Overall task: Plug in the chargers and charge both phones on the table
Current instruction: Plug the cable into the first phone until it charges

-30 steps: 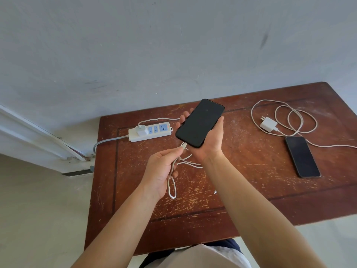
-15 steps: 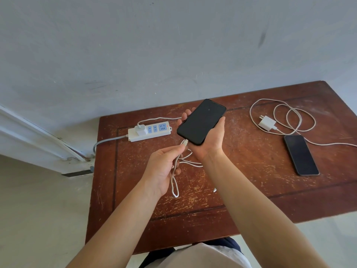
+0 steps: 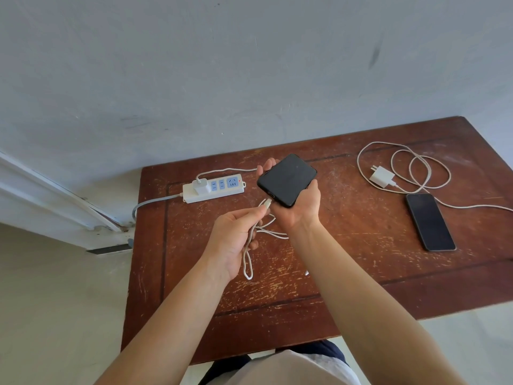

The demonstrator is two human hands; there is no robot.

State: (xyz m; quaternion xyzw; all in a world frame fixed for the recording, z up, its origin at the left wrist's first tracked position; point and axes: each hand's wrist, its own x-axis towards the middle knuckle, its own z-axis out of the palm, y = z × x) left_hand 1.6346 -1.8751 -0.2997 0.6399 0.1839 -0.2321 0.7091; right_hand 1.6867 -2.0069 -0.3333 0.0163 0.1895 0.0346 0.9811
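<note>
plug held at phone's port, second phone flat on table

nearest: two bare forearms reaching out over a worn brown table (image 3: 361, 273). left hand (image 3: 236, 240) curled closed around a white cable (image 3: 248, 262), thumb and forefinger pinching the plug (image 3: 268, 202) just short of the tip. loop of that cable hanging below the fist, more slack lying on the wood under both hands. right hand (image 3: 299, 209) palm up, fingers half curled, cradling a black phone (image 3: 287, 179) above the table, screen dark, tilted away to the right. plug tip right at the phone's lower edge beside the port; seated or not, cannot tell.

further back, left: white strip (image 3: 213, 186) lying on the table, a white charger (image 3: 200, 185) pushed into its left socket, the cable running from it toward the right hand.

right side, well apart from the hands: second phone (image 3: 430, 221) flat, screen up and dark. just beyond it, a second charger (image 3: 381, 177) lying loose on the wood, its cord (image 3: 422, 173) coiled in loose loops, one end trailing off the right edge.

behind: pale wall (image 3: 249, 79).
</note>
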